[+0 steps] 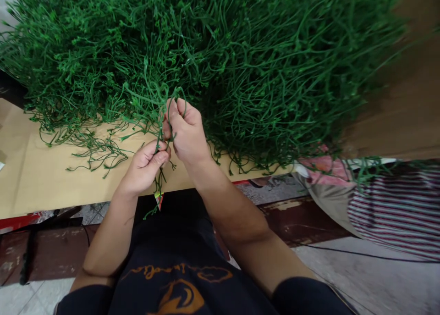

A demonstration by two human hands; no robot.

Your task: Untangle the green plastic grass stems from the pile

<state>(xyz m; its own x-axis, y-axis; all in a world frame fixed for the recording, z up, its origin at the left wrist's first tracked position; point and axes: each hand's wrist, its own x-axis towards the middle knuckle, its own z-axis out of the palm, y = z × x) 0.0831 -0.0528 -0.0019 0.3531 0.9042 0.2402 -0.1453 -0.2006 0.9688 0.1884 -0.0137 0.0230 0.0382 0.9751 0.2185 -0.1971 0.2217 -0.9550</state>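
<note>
My left hand (148,164) pinches a small bunch of green artificial plant stems (158,179), whose lower ends hang below the fist over the table's front edge. Just above and to the right, my right hand (185,129) has its fingers closed on a looped green stem at the upper part of the same bunch. The fingertips of that hand are partly hidden by the stems. Behind both hands rises a large tangled heap of green plastic stems (275,76) with small branching tips. Some loose stems (99,147) lie on the tabletop to the left of my hands.
The tan table (51,168) runs across in front of me. A brown cardboard sheet or box side (395,113) stands at the right. Beside it sits another person in striped cloth (395,209). A dark red bench (302,223) is below, and a black cable crosses the floor.
</note>
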